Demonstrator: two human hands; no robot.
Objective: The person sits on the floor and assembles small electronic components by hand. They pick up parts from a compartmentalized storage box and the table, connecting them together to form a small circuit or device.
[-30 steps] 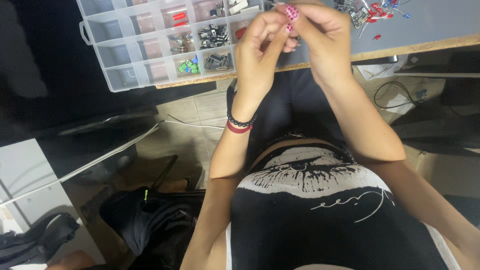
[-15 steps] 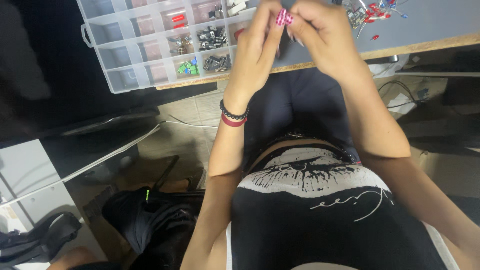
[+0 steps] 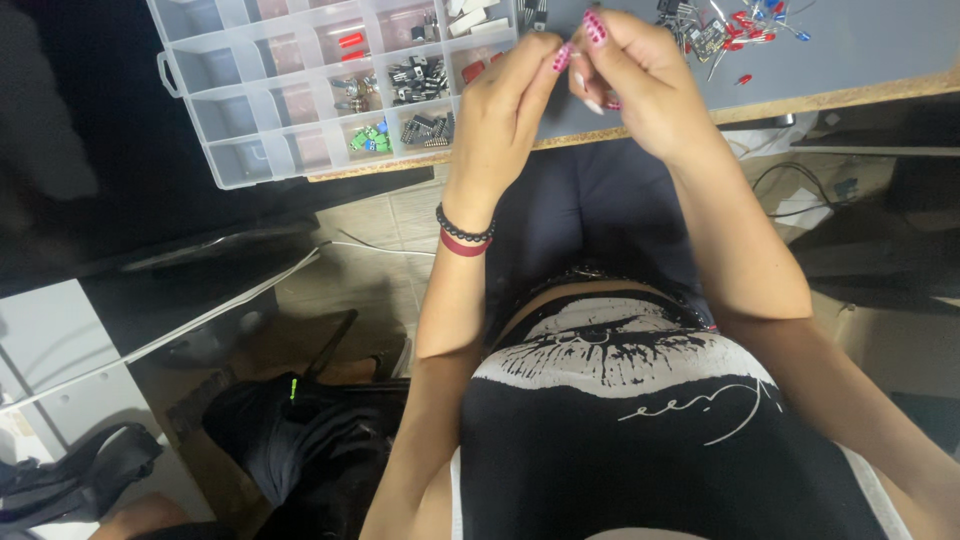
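the left hand [image 3: 505, 120] and right hand [image 3: 640, 85] meet fingertip to fingertip above the table [image 3: 860, 60] edge, both pinched narrow on something too small to identify, which lies between them, equally near both, right of the compartment organizer box [image 3: 300, 90].

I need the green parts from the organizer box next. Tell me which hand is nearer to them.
Left. The left hand is raised just right of the clear organizer box, close to the green parts in its lower row. The right hand is farther right, beyond the left hand.
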